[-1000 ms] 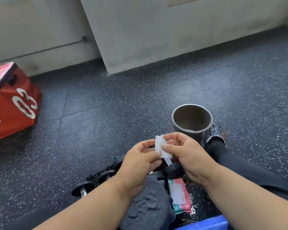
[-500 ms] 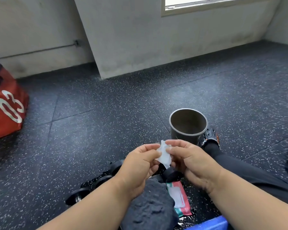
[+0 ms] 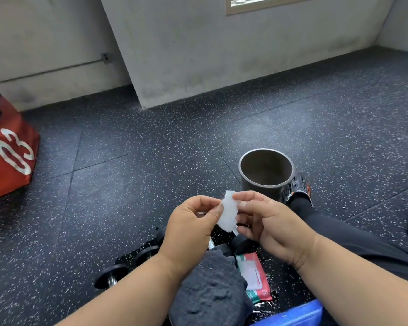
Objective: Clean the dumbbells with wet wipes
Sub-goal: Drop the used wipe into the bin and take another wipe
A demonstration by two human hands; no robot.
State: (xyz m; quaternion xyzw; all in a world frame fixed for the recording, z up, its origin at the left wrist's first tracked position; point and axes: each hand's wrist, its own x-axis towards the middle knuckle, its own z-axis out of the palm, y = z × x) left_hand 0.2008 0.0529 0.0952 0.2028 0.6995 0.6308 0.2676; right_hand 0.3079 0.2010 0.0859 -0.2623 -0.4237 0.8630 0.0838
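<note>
A red box (image 3: 8,149) marked 03 is sitting on the speckled floor (image 3: 151,149) at nine o'clock, and a gray bucket (image 3: 266,171) is standing at two o'clock of the hands. The left hand (image 3: 189,228) and right hand (image 3: 269,224) are both pinching a white wipe (image 3: 227,211) between them, above the dumbbells (image 3: 132,264) lying at six o'clock beside the wipes pack (image 3: 252,276).

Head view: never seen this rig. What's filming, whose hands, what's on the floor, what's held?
There is no machine: a camera worn on a person's head looks forward and down at their own bare hands. The left hand and right hand both pinch a small white wet wipe between them. The person sits on a speckled black floor. Below the hands lie dark dumbbells and a red-and-green wipes pack. Ahead stands an open grey bin; a red box marked 03 sits far left.
</note>
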